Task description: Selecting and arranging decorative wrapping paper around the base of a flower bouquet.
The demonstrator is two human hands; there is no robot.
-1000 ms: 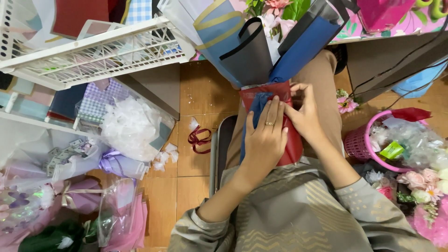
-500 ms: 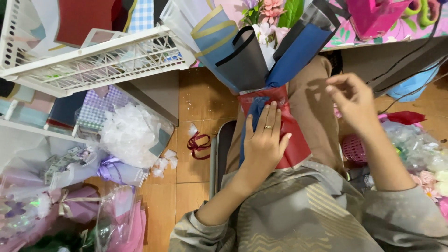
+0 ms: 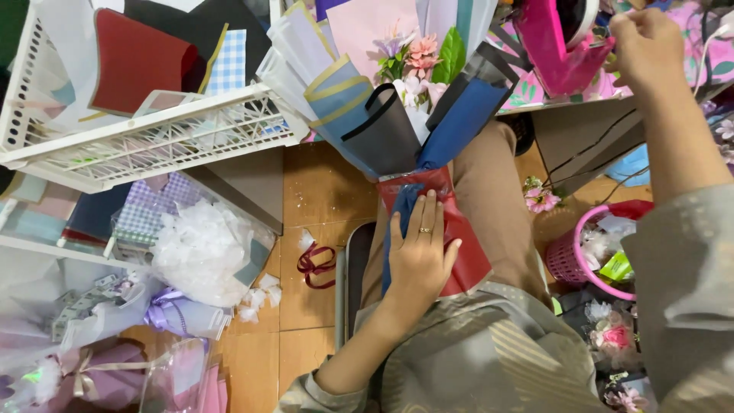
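2 hands are in view, and they sit well apart. Your left hand lies flat on the lower wrap of the bouquet, fingers spread and pressing on the red paper and the blue sheet that shows beneath it; a ring sits on 1 finger. It presses the wrap rather than clasping it. The bouquet rests along your lap, its stem end towards you and its head pointing away, where pink flowers and a green leaf rise out of grey, blue and pale layered paper.

Your right hand is raised at the upper right, beside a bright pink bag on the table edge. Its fingers are curled in, but whether they pinch anything is not clear from this angle.

On the floor to the left lies a dark red ribbon, near a heap of clear wrapping. A white lattice tray stands above it, and a pink basket sits by your right knee.
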